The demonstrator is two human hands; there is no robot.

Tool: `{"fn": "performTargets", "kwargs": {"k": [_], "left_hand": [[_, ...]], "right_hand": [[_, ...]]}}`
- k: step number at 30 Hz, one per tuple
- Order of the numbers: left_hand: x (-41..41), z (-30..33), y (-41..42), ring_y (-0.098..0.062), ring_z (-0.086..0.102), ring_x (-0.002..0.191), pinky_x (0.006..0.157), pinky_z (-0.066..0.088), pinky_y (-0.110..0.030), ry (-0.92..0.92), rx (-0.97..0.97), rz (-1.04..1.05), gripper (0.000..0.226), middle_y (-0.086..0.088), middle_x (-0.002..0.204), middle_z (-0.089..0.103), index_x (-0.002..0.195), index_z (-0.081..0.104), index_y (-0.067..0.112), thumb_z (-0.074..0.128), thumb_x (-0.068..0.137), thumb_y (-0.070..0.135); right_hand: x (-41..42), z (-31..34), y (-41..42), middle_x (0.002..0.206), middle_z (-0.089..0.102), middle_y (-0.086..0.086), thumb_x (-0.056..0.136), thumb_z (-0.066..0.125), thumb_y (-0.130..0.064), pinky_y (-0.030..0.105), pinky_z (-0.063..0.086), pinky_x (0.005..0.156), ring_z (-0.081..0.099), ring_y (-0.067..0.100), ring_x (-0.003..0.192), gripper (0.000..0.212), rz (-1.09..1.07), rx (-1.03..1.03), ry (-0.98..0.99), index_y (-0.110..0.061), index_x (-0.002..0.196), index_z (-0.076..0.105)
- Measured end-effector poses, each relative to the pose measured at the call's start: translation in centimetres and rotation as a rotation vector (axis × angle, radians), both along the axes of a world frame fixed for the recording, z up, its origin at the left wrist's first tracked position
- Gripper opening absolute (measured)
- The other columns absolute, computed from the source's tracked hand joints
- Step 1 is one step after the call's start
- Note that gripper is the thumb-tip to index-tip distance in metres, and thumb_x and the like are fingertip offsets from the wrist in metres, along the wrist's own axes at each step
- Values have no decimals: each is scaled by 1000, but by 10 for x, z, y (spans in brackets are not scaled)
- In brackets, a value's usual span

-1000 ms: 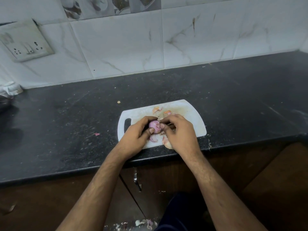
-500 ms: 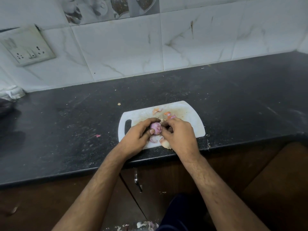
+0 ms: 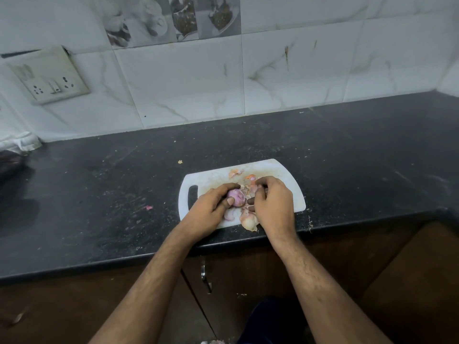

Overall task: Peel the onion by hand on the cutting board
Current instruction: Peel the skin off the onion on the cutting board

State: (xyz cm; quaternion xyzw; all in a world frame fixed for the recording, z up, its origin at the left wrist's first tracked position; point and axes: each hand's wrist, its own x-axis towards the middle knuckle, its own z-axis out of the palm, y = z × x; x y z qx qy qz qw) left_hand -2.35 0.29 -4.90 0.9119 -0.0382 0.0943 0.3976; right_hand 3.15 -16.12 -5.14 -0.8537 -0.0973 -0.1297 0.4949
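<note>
A small purple onion (image 3: 236, 197) sits over the white cutting board (image 3: 211, 178), held between the thumb and curled fingers of my left hand (image 3: 208, 211). My right hand (image 3: 272, 203) is just to its right, fingers curled and pinching pale loose skin beside the onion. Peeled skin pieces (image 3: 249, 220) lie on the board's near edge, and a few orange-pink scraps (image 3: 236, 173) lie at its far side. The underside of the onion is hidden by my fingers.
The board lies near the front edge of a black stone counter (image 3: 124, 194). A pink scrap (image 3: 148, 207) lies left of the board. A cloth (image 3: 19, 142) and a dark object sit at far left. A tiled wall with a switch plate (image 3: 49, 78) stands behind.
My right hand has drawn slightly rightward from the onion, pulling at the skin. The left hand keeps its hold on the onion. The head view has shifted a little.
</note>
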Motion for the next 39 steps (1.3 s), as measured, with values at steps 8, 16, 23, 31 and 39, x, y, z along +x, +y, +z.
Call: {"fn": "performTargets", "kwargs": {"k": [8,16,23,31,39], "left_hand": [[-1,3,-5,-5,68,107,95,53,-26,-75,-152,55,18,9,111,74,118,69,22,61,103,28],[0,-6,-2,-11,47,107,95,40,-25,-25,102,57,67,8,107,50,155,42,30,65,95,46],[3,-7,-5,-13,51,103,96,42,-28,-61,148,100,62,2,105,60,159,37,24,61,102,33],[0,-5,-7,-13,51,104,92,38,-24,-108,142,105,56,3,107,63,156,43,20,60,103,21],[-1,-6,-7,-9,53,118,103,42,-25,-155,105,60,70,9,127,61,155,44,28,75,92,30]], "right_hand": [[-18,2,-3,118,58,-15,103,53,-28,20,53,86,62,4,100,22,251,-89,-133,-23,118,67],[-11,3,-3,97,74,-14,101,58,-24,23,53,82,65,4,87,17,191,-30,-23,-27,107,74],[-9,1,-4,96,72,-14,104,53,-35,26,52,80,65,4,85,22,232,-85,-23,-27,113,70],[-7,1,0,90,68,-14,106,46,-39,26,47,74,63,9,87,28,194,-154,-18,-25,108,70],[-5,11,0,62,65,-8,108,38,-41,24,38,57,57,0,59,34,214,-198,102,-26,89,63]]}}
